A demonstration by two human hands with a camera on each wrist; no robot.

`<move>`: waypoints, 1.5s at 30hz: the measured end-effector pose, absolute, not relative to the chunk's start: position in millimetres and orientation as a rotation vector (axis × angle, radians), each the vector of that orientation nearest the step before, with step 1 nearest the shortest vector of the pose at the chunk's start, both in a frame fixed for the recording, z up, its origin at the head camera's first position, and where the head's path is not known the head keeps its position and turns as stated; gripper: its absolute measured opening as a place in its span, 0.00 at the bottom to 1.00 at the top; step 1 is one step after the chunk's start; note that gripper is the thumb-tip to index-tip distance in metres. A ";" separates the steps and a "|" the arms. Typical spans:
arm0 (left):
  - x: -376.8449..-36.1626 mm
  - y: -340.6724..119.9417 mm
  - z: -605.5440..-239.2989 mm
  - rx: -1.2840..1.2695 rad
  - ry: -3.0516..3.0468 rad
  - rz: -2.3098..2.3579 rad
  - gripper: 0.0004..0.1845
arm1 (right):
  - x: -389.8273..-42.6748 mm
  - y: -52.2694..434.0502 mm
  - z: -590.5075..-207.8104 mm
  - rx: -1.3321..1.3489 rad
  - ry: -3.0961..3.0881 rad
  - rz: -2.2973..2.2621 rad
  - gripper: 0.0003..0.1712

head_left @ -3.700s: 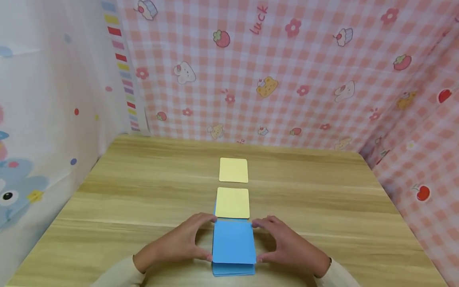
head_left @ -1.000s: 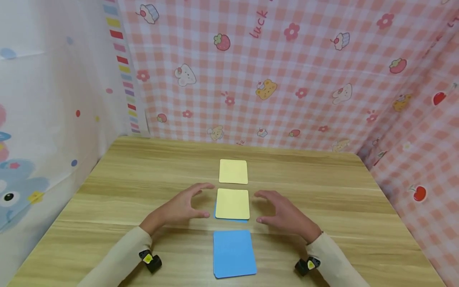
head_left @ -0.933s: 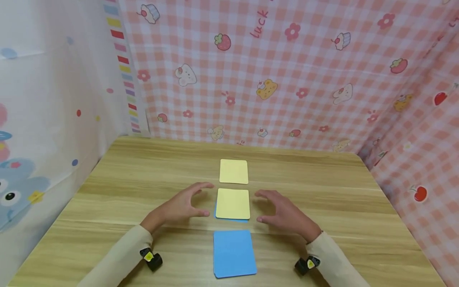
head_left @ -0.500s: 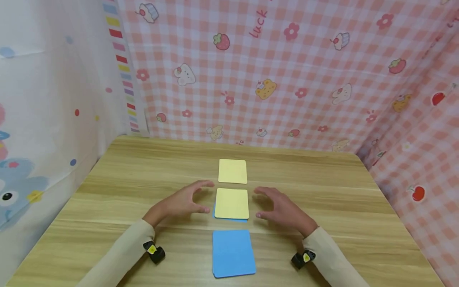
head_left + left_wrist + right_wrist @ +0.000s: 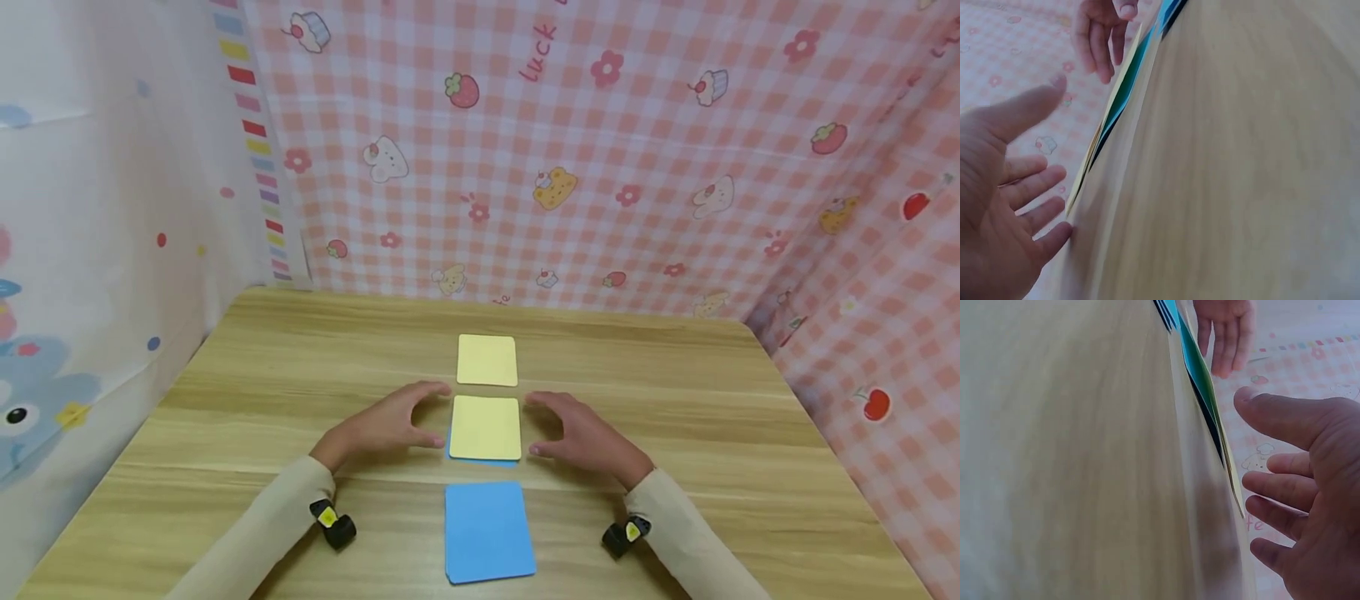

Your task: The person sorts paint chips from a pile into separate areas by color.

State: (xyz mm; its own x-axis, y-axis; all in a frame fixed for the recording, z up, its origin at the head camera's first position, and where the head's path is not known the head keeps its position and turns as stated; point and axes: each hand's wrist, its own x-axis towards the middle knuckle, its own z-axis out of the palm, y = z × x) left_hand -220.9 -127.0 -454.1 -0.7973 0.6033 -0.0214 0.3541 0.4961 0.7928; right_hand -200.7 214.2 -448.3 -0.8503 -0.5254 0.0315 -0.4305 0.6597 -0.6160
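Observation:
A yellow square card (image 5: 485,428) with rounded corners lies over a blue card (image 5: 480,462) in the middle of the row, the blue peeking out along its left and near edges. On its left side is my left hand (image 5: 386,421), thumb and fingers spread apart. My right hand (image 5: 588,432) mirrors it on the right. Both hold nothing, with fingertips close to the yellow card's side edges. In the left wrist view the yellow card (image 5: 1110,112) is seen edge-on, slightly lifted above the blue card (image 5: 1132,78). A blue card stack (image 5: 489,533) lies nearer me.
Farther back on the wooden table (image 5: 300,367) lies another yellow card (image 5: 487,360). Pink checked cloth (image 5: 480,150) hangs behind and to the right, white patterned cloth (image 5: 112,192) to the left. Small black wrist devices (image 5: 333,525) sit at both sleeves.
Both hands have left the near blue stack, whose raised upper part now lies flat, and moved forward beside the middle yellow card. In the last half second they have drawn slightly inward.

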 end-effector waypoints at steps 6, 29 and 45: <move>-226.3 -123.3 -462.3 0.902 2.536 1.089 0.43 | -203.9 212.0 -450.1 -0.793 2.709 -0.942 0.46; -225.1 -116.7 -471.9 0.963 2.668 1.054 0.41 | -205.0 205.6 -459.8 -0.743 2.760 -0.887 0.45; -222.7 -116.0 -471.9 0.803 2.548 1.292 0.38 | -204.8 208.8 -457.3 -0.730 2.690 -1.060 0.45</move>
